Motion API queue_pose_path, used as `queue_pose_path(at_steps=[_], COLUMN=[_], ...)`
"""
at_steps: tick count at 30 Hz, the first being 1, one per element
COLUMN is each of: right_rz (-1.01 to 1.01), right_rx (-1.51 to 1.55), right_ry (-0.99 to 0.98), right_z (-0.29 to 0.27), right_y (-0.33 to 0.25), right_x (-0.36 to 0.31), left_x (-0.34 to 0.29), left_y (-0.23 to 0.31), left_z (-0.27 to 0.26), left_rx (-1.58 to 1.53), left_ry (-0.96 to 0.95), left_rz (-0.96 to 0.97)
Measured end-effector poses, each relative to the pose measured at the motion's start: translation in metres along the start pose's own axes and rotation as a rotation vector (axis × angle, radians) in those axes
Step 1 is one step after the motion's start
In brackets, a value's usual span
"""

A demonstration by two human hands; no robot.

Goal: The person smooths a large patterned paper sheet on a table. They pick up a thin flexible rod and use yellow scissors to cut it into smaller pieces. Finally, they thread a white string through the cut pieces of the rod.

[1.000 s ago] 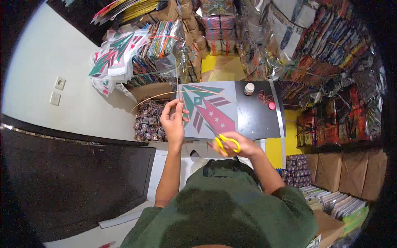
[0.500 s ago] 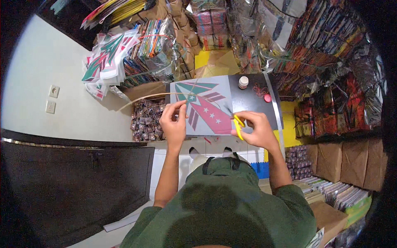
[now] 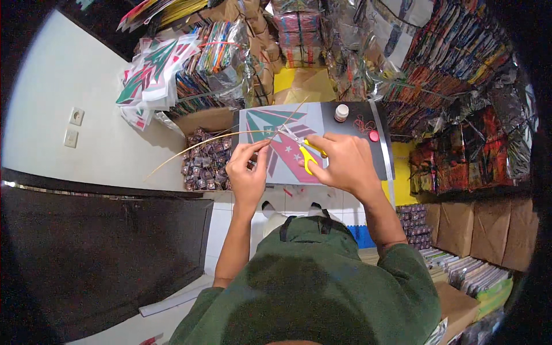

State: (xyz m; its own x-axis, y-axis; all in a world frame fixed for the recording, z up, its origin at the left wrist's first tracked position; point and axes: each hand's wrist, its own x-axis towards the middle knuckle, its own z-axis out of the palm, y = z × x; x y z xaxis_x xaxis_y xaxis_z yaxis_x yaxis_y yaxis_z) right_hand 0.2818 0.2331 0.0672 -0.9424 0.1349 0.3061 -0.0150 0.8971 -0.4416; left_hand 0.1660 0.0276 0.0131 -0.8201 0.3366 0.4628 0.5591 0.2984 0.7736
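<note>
My left hand [image 3: 247, 168] pinches thin pale sticks that look like bamboo, near where they cross. One long curved stick [image 3: 198, 147] reaches out to the left; a shorter one [image 3: 294, 112] slants up and away. My right hand [image 3: 348, 164] holds scissors [image 3: 310, 162] with yellow handles. Their blades are parted and sit close to the crossing, just right of my left fingertips; whether they touch anything there I cannot make out. Beneath lies a grey sheet [image 3: 246, 123] printed with green and red shapes and stars, on a dark table [image 3: 359, 155].
A white bottle [image 3: 341, 112], a tangle of reddish string [image 3: 362, 123] and a red round lid [image 3: 374, 135] occupy the table's right. Small packaged items fill a box [image 3: 204, 164] at left. Wrapped bundles [image 3: 296, 31] and printed sheets [image 3: 155, 72] are stacked behind.
The scissors have moved left and away from me, their blades now at the sticks by my left fingers. The long stick's outer end has swung left and lower.
</note>
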Motion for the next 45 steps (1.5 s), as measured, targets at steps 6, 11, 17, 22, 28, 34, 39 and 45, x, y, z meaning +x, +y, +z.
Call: queue_pose_path(at_steps=[6,11,17,22,28,34,39,45], right_rz=[-0.026,-0.026,-0.006,0.008,-0.022,-0.062,-0.058,-0.058], right_rx=[-0.057,-0.080,-0.141,-0.175,-0.208,-0.120,-0.087,-0.080], right_ry=[-0.006,0.005,-0.001,0.001,0.036,0.019,-0.001,-0.002], right_z=[0.001,-0.001,-0.008,-0.009,-0.005,0.000,0.002,0.008], right_y=[-0.004,-0.008,-0.009,-0.010,-0.009,-0.001,0.002,0.004], right_x=[0.002,0.002,-0.002,-0.002,0.002,0.006,0.007,0.009], left_x=[0.000,0.001,0.002,0.002,0.004,0.001,0.001,0.002], left_y=[0.006,0.005,0.010,0.016,0.020,0.018,0.017,0.009], left_z=[-0.005,-0.004,-0.002,-0.001,0.000,-0.002,-0.003,-0.001], left_rx=[0.052,0.053,0.036,0.025,0.038,0.070,0.119,0.085], left_ry=[-0.006,-0.016,-0.030,-0.040,-0.039,-0.042,-0.032,-0.017], left_rz=[0.057,0.042,0.034,-0.010,0.030,0.023,0.060,0.090])
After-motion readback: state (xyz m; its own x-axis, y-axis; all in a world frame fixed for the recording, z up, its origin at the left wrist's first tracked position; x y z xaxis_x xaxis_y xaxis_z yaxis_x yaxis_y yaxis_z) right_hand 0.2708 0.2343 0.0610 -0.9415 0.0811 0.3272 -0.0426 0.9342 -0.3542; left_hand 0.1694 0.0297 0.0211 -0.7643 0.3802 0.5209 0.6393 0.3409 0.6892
